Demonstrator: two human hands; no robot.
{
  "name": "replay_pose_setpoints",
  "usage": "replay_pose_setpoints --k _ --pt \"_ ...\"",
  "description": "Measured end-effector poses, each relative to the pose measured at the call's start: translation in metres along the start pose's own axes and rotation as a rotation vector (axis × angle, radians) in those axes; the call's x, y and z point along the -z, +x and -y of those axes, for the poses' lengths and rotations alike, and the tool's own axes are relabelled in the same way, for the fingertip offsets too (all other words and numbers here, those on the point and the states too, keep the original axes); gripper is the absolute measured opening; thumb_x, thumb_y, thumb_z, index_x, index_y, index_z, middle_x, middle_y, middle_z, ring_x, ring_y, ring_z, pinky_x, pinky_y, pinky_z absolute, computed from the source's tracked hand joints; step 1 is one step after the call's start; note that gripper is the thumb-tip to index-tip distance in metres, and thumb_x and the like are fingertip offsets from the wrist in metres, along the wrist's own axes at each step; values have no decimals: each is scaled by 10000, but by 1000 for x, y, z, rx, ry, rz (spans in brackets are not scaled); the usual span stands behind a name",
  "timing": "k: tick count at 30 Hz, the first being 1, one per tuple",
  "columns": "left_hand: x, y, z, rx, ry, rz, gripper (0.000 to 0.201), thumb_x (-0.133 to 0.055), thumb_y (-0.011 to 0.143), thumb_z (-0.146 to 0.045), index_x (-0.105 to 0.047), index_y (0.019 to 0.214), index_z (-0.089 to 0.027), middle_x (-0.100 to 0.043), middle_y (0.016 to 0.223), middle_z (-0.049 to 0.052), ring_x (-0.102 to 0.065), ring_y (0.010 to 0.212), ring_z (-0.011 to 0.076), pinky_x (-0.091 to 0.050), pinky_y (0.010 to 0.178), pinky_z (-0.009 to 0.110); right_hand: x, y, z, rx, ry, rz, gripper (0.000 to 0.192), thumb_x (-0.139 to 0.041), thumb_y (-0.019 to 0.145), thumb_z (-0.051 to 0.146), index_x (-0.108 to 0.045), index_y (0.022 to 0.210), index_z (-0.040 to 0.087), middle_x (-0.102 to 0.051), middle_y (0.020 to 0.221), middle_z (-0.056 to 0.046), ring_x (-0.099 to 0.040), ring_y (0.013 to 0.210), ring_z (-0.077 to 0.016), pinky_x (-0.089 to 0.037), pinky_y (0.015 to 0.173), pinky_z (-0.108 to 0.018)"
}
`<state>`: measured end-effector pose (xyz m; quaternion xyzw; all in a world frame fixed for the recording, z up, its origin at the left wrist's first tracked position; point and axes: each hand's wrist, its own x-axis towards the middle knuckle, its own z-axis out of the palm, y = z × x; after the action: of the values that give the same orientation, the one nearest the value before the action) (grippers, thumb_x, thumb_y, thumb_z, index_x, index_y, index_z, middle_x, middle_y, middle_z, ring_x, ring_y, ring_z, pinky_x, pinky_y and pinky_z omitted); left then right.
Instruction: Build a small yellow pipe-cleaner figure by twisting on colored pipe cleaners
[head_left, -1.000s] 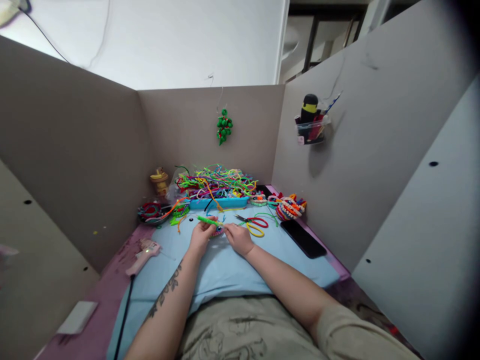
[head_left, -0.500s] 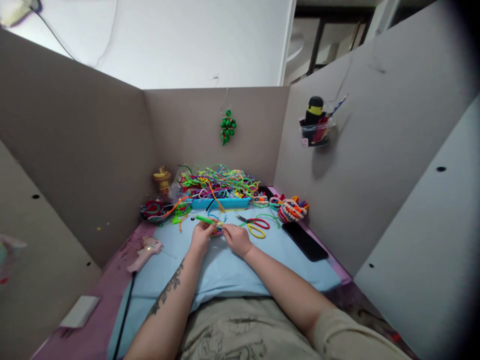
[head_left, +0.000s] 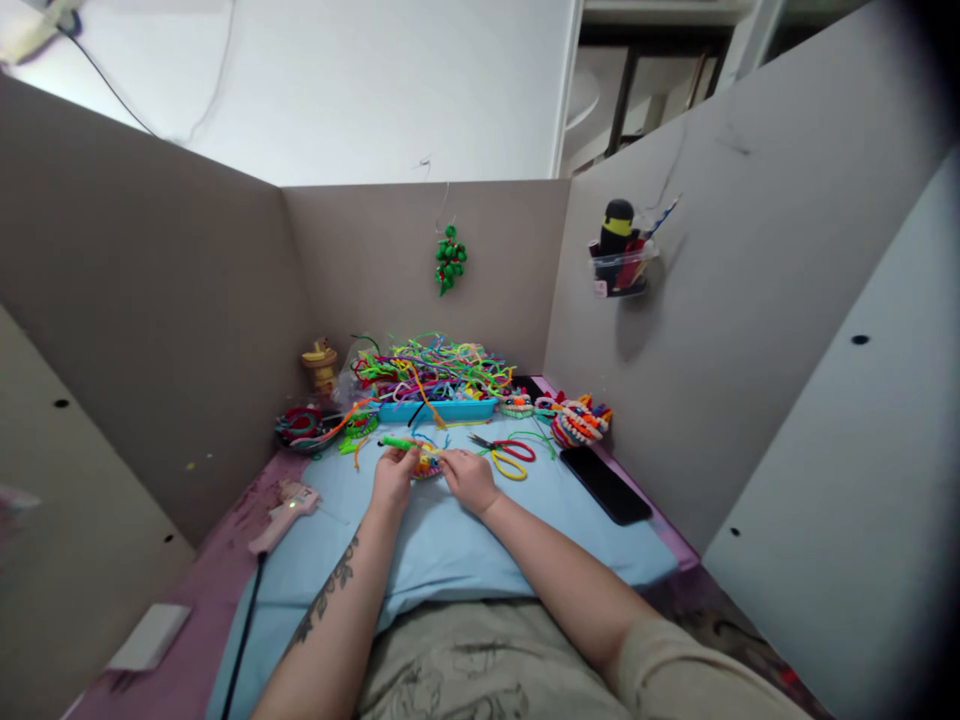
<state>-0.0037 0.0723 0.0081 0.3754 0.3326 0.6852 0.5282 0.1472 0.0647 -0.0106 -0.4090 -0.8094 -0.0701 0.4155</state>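
Head view | left hand (head_left: 394,478) pinches a fuzzy green pipe-cleaner stick (head_left: 396,443) | right hand (head_left: 469,480) grips a small multicoloured pipe-cleaner piece (head_left: 427,463) between both hands, over the light-blue cloth (head_left: 450,540) | red-and-yellow-handled scissors (head_left: 508,455) just right

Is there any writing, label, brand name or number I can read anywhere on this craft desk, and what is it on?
None can be read.
The small tag on the wall cup is too small and blurred to read.
The shirt bears a drawn print, with no letters to make out.
The phone screen is dark, and the glue gun shows no legible mark.
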Motion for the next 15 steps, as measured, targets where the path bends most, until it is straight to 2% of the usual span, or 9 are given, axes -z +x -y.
replay_pose_setpoints --k 7,12,15 --pt "4 3 2 -19 21 30 364 -792 503 -315 -620 779 -151 -672 787 36 -610 716 156 -462 676 251 -1 -2 -4 -13 -32 -12 206 -413 889 250 -600 965 205 -671 858 -47 -591 799 -157 -408 716 -247" --pt "8 5 0 26 4 117 458 -751 592 -332 -585 991 -179 -648 1018 94 -590 974 197 -451 810 299 0 -6 -14 -64 -54 -43 196 -416 889 239 -606 883 193 -667 814 -43 -594 762 -151 -397 699 -242" --pt "8 5 -1 32 -68 128 417 -708 655 -359 -570 1013 -197 -637 1037 83 -579 1010 181 -434 864 317 -1 -7 -13 -46 -59 -27 196 -419 888 249 -606 873 193 -668 813 -41 -593 763 -150 -397 704 -239"
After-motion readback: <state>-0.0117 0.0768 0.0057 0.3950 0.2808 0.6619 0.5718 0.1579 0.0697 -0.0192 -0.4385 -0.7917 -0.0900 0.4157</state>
